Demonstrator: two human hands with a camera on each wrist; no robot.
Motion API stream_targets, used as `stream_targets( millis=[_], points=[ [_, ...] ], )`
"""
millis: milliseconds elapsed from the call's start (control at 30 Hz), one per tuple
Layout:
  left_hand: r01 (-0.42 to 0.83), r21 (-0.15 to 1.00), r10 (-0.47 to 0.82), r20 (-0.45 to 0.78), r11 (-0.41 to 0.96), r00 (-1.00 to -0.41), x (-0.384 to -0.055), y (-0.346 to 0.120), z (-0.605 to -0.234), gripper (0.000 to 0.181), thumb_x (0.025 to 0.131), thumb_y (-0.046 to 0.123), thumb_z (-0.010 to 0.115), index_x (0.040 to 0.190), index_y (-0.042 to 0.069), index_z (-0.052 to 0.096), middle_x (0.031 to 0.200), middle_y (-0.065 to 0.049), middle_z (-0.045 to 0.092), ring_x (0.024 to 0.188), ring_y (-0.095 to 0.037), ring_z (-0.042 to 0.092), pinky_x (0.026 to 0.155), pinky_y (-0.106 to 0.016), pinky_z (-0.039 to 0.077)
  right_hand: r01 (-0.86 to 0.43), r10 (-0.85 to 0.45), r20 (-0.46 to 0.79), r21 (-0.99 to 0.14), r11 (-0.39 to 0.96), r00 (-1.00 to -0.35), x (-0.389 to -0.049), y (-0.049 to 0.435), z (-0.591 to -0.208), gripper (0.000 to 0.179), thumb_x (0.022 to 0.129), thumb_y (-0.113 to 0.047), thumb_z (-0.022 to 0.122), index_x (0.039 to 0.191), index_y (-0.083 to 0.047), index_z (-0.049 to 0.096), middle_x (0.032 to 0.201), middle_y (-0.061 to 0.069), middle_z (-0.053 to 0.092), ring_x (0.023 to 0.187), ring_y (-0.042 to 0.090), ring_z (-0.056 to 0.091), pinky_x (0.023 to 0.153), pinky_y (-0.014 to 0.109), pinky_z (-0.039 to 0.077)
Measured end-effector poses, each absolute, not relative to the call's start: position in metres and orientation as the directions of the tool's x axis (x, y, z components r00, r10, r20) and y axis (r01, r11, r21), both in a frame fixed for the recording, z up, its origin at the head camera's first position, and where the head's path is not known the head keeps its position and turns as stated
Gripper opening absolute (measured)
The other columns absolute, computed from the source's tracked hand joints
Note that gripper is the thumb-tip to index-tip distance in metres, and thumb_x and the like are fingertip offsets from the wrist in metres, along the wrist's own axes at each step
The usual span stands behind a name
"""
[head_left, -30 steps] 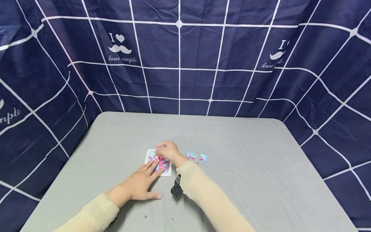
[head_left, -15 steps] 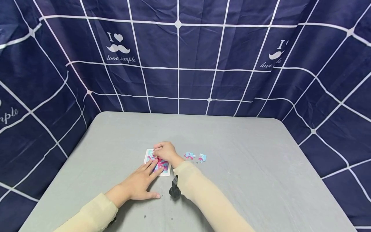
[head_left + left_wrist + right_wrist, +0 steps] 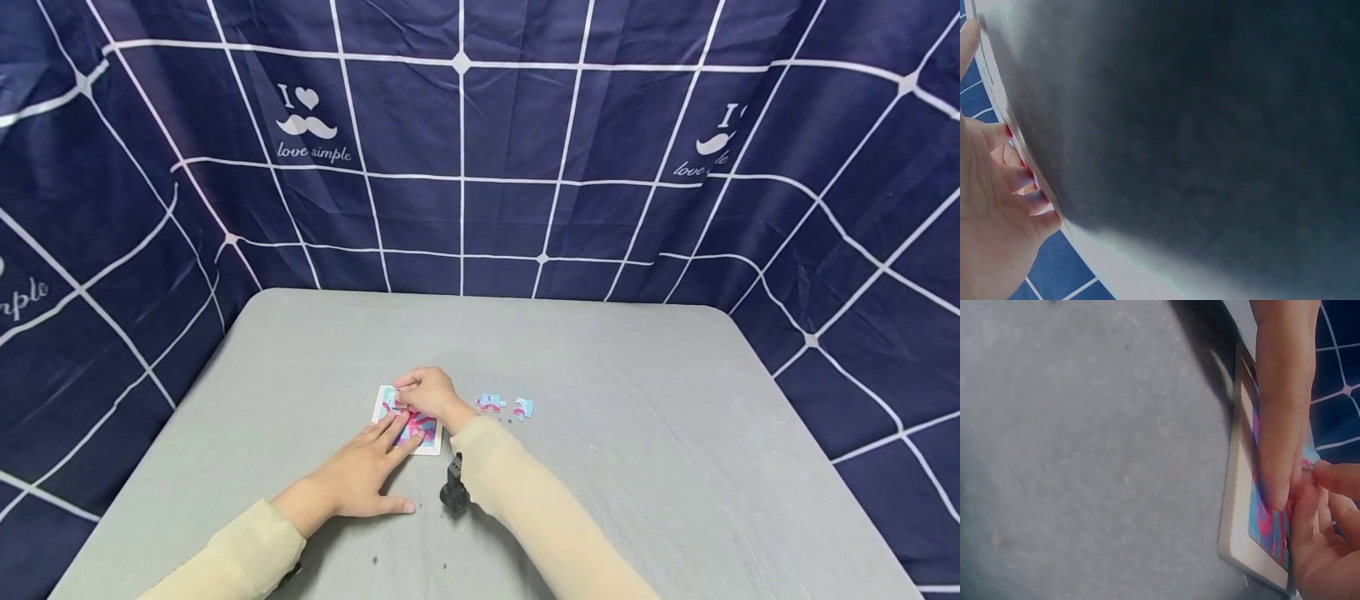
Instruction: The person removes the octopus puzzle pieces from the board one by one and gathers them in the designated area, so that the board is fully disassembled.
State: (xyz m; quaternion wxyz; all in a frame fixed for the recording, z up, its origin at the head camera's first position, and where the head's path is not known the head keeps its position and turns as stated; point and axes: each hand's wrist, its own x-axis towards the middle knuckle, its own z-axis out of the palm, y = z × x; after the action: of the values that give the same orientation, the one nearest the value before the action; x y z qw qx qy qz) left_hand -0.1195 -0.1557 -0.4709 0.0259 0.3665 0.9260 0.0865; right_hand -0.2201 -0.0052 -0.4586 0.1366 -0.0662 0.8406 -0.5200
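A small jigsaw puzzle in a white frame point(image 3: 430, 450) lies on the table, its picture pink, blue and purple. My left hand point(image 3: 352, 477) rests on it with spread, straight fingers; the thumb lies on the tabletop. Over the puzzle's upper part, my right hand point(image 3: 432, 393) pinches a puzzle piece point(image 3: 1307, 465) between thumb and index finger. Those fingers cover most of the piece. In the right wrist view a finger of the left hand point(image 3: 1283, 406) presses on the picture beside the pinching right hand point(image 3: 1325, 540).
Two loose puzzle pieces, a left one point(image 3: 491, 403) and a right one point(image 3: 523, 407), lie right of the frame. Dark specks dot the grey table point(image 3: 637, 433). A navy cloth with white lines point(image 3: 502, 125) hangs behind and at both sides.
My right hand has shifted slightly left over the upper part of the puzzle, still pinching. The left hand stays on the puzzle, and the loose pieces have not moved.
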Motion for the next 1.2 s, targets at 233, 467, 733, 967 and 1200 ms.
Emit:
stream_targets(
  millis=[233,467,733,967,1200],
  points=[
    [0.672,0.186,0.682,0.016,0.717,-0.732,-0.120,-0.156,-0.472,0.092,0.082,0.068,0.056,0.146,0.005,0.037,0.150,-0.026,0.025,0.138,-0.043,0.020,0.107,-0.054,0.025,0.026,-0.247,-0.154,-0.889,0.456,-0.957,-0.221,0.003,-0.455,0.015,0.080,-0.003,0.071,0.095,-0.005,0.074,0.073,0.001,0.068,0.059,0.011,0.061,0.057,0.022,0.050],
    [0.676,0.175,0.682,0.029,0.716,-0.730,-0.121,-0.155,-0.474,0.092,0.081,0.068,0.056,0.146,0.007,0.037,0.149,-0.026,0.027,0.137,-0.043,0.021,0.107,-0.054,0.026,0.016,-0.239,-0.136,-0.895,0.445,-0.962,-0.227,0.016,-0.451,0.016,0.082,-0.004,0.070,0.098,-0.003,0.074,0.077,0.003,0.066,0.065,0.011,0.062,0.063,0.023,0.054],
    [0.672,0.178,0.679,0.028,0.718,-0.733,-0.121,-0.156,-0.474,0.091,0.080,0.067,0.058,0.146,0.007,0.038,0.149,-0.026,0.028,0.137,-0.043,0.023,0.107,-0.053,0.026,0.038,-0.229,-0.149,-0.903,0.429,-0.962,-0.235,0.035,-0.451,0.016,0.084,-0.006,0.070,0.099,-0.002,0.073,0.078,0.004,0.065,0.069,0.012,0.062,0.066,0.026,0.055],
    [0.670,0.182,0.677,0.033,0.719,-0.735,-0.122,-0.156,-0.475,0.091,0.080,0.067,0.058,0.146,0.007,0.039,0.149,-0.025,0.028,0.137,-0.044,0.023,0.107,-0.053,0.026,0.061,-0.236,-0.171,-0.911,0.408,-0.957,-0.239,0.049,-0.452,0.018,0.084,-0.007,0.070,0.102,-0.001,0.072,0.082,0.005,0.067,0.072,0.012,0.063,0.067,0.028,0.055],
    [0.682,0.185,0.682,0.073,0.707,-0.727,-0.122,-0.158,-0.477,0.091,0.080,0.067,0.059,0.145,0.006,0.041,0.149,-0.026,0.028,0.136,-0.045,0.025,0.106,-0.053,0.028,0.105,-0.237,-0.212,-0.912,0.396,-0.948,-0.241,0.063,-0.450,0.019,0.086,-0.008,0.070,0.104,-0.001,0.072,0.087,0.008,0.071,0.080,0.016,0.069,0.071,0.031,0.055]
  ],
)
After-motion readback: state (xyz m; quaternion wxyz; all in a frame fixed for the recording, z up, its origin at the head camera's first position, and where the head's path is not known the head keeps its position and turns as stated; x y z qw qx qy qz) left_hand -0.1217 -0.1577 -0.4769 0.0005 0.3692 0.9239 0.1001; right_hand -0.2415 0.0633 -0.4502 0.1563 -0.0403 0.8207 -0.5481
